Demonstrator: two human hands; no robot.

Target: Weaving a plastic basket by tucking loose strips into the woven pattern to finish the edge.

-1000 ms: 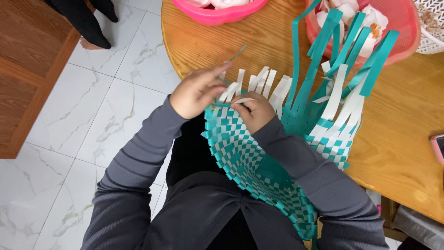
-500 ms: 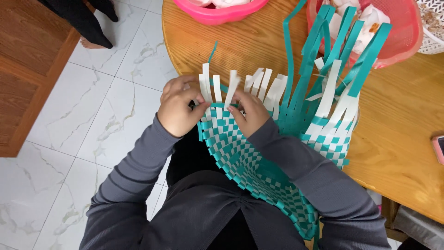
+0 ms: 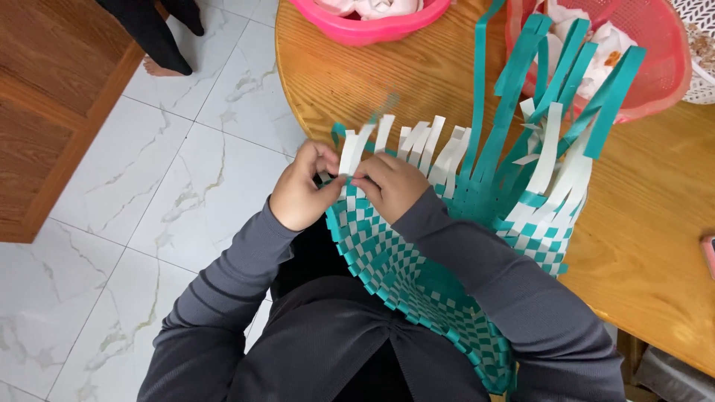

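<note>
In the head view we had both hands at the rim of the half-woven teal and white basket [image 3: 417,275], which lay tipped across our lap with its open top toward the round wooden table [image 3: 387,82]. Our left hand [image 3: 302,190] pinched a white strip [image 3: 348,152] between thumb and fingertips, and our right hand [image 3: 391,186] sat curled just beside it, its fingertips pressed down on the same patch of weave; whether they also nipped the strip's edge we could not tell, since the knuckles hid them. To do this step well, we judged that the strip had to be kept flat and untwisted, pulled snug against the row below, with the right hand pinning the crossing so nothing slid while the left drew the slack out. The strip rose straight up from between the two hands, touching both, and the neighbouring white strips [image 3: 436,149] fanned out just to the right of our right hand. The long teal strips [image 3: 521,89] stood well clear of our fingers, leaning toward a red basket [image 3: 655,74] on the table, with a pink basin [image 3: 372,26] farther off.
</note>
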